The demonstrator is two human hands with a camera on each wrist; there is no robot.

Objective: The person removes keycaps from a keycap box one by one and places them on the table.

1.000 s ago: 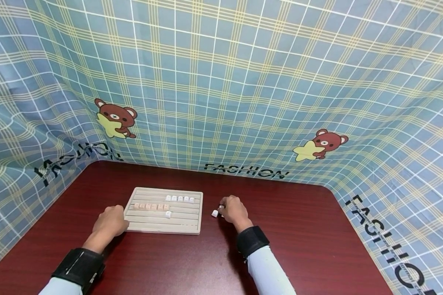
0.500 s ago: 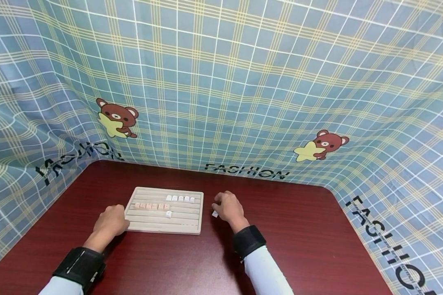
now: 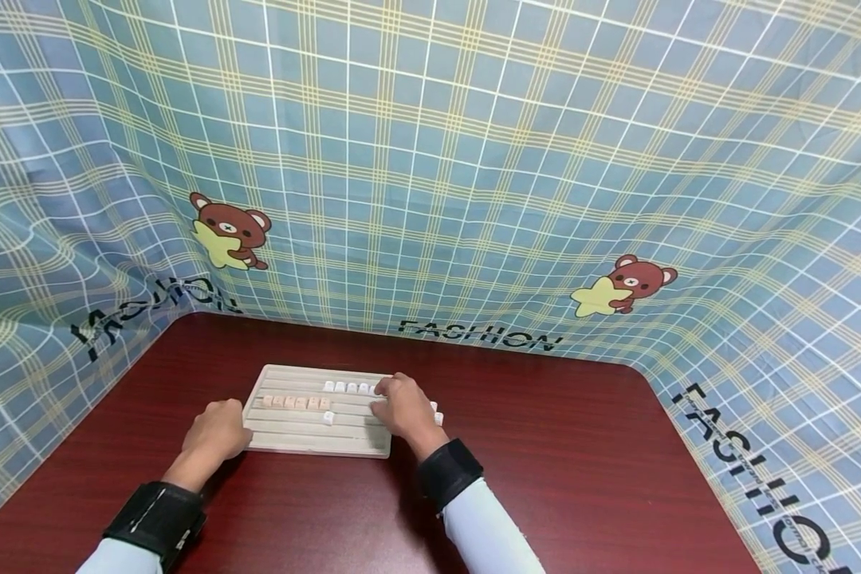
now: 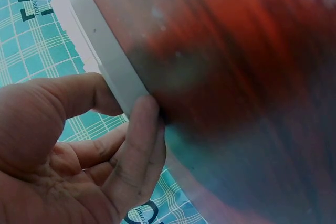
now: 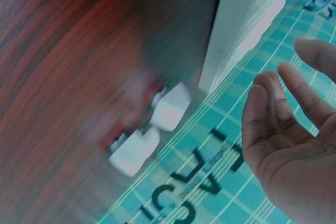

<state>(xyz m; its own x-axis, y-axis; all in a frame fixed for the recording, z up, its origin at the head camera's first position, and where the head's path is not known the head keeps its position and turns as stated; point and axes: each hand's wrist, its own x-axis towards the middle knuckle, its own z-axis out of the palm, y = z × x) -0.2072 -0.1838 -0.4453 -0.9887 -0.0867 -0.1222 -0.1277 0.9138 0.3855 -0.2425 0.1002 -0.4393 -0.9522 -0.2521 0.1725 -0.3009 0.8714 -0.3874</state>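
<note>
A beige ridged keycap tray (image 3: pixel 308 440) lies on the table. My left hand (image 3: pixel 215 430) grips its left edge; in the left wrist view, thumb and fingers (image 4: pixel 137 129) pinch the rim. My right hand (image 3: pixel 405 410) is over the tray's right edge, thumb and fingers curled, beside the end of a row of white keycaps (image 3: pixel 351 388). The white keycap it holds is hidden by the fingers. Below that row sit several peach keycaps (image 3: pixel 289 402) and a single white keycap (image 3: pixel 328 418). Two loose white keycaps (image 5: pixel 170 109) lie on the table beyond the right hand.
The dark red wooden table (image 3: pixel 316 510) carries the tray left of its middle. A plaid curtain (image 3: pixel 416 199) with bear prints encloses the back and both sides.
My right hand has moved left from the loose keycaps to the tray's right edge, and the nearest white keycap is gone from its spot. The left hand stays on the tray.
</note>
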